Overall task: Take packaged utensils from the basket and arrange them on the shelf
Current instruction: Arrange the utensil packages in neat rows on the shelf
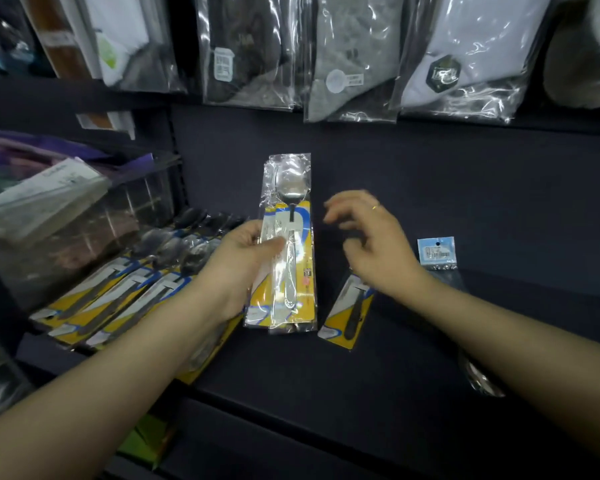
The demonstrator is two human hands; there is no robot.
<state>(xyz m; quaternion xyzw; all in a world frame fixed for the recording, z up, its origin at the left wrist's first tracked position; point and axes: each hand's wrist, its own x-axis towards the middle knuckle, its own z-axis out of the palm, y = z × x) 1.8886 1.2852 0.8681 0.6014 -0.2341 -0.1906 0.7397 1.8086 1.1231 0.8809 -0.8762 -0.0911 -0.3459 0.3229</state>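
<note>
A packaged spoon (286, 251) on a yellow card is gripped at its left edge by the left hand (238, 263), bowl end up, over the dark shelf (465, 188). The right hand (371, 242) is held just beside it, fingers spread and empty. A row of packaged utensils (132, 282) is laid at the left; 1 more pack (352, 315) is partly hidden under the right wrist.

The scene is dim, and the dark shelf (430, 188) swallows most of the light. Light from above strikes white glare streaks off the hanging plastic bags (354, 57) at the far side and off the spoon packet (288, 244) in the middle. The right hand (371, 244) is smeared by motion blur at its fingertips. Straight lines bow near the left and right edges, and the far left corner is soft.
</note>
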